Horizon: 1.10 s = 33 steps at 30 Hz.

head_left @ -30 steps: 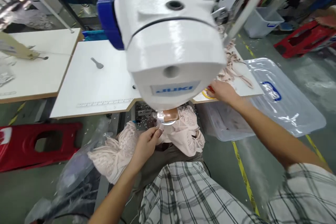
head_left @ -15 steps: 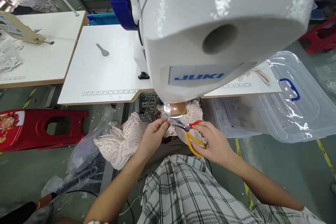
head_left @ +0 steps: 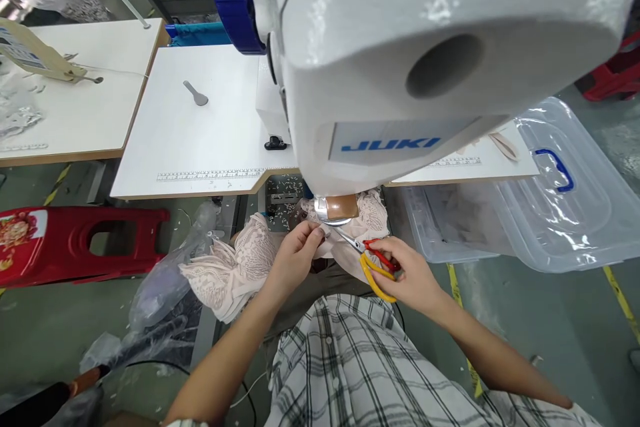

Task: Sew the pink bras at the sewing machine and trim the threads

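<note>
A pale pink lace bra [head_left: 255, 247] lies draped below the sewing machine [head_left: 400, 93], one cup to the left and the other lace part behind the metal-and-brown piece at the machine's lower end. My left hand [head_left: 299, 250] pinches an edge of the bra's fabric between thumb and fingers. In my right hand [head_left: 413, 277] are scissors [head_left: 379, 267] with one red and one yellow handle loop. Their blades look nearly closed and point up-left, close to my left fingertips. Whether the tips touch the fabric I cannot tell.
A white worktable [head_left: 200, 127] with a printed ruler carries a grey spoon-shaped item [head_left: 195, 93]. To the right sits a clear plastic bin lid [head_left: 575, 213] with a blue handle. A red stool [head_left: 75, 240] and a plastic bag [head_left: 170, 280] are at the left.
The scissors' handle loops have come together and the blades have closed. My right hand has shifted slightly; my left hand keeps its pinch on the fabric. The camera view has moved a little.
</note>
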Each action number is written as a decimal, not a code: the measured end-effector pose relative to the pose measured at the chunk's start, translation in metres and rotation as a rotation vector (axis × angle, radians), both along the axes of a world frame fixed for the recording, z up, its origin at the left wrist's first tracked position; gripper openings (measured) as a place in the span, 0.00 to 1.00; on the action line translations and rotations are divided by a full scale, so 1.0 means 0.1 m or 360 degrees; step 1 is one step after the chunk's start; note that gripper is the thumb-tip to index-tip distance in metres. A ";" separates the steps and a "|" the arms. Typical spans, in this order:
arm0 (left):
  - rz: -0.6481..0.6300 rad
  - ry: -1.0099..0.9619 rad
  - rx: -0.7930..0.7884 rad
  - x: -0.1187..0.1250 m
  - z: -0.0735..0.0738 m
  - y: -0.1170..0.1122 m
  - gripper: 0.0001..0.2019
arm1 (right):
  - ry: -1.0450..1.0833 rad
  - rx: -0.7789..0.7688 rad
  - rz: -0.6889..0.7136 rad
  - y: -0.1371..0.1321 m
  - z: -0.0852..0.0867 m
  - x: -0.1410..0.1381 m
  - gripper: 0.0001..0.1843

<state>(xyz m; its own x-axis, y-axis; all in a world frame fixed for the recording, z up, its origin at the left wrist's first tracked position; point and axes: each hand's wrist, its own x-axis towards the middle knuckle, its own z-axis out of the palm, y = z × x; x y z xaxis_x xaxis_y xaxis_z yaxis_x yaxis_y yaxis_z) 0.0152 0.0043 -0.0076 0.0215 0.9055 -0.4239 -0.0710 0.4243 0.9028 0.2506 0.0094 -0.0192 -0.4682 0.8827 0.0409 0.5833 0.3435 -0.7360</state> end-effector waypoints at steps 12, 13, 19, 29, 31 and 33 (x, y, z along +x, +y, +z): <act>-0.0036 0.0306 0.0122 -0.03 0.03 0.04 0.14 | 0.0071 -0.0072 0.0068 0.08 -0.09 -0.20 0.19; -0.0027 0.0297 0.0111 -0.03 0.02 0.03 0.14 | 0.0074 -0.0085 0.0077 0.09 -0.09 -0.19 0.19; 0.0022 0.0182 0.0069 -0.02 -0.01 0.03 0.13 | 0.0071 -0.0155 0.0023 0.06 -0.10 -0.11 0.16; -0.0012 0.0847 0.0466 -0.13 -0.06 -0.03 0.11 | -0.0241 -0.0026 -0.0133 0.40 -0.05 0.39 0.12; -0.0051 0.0825 0.0471 -0.15 -0.06 -0.03 0.10 | -0.0393 0.0153 -0.0313 0.76 0.00 0.46 0.14; -0.0101 0.0583 0.0347 -0.16 -0.02 -0.02 0.10 | -0.0533 0.0254 -0.0471 1.17 0.02 0.49 0.16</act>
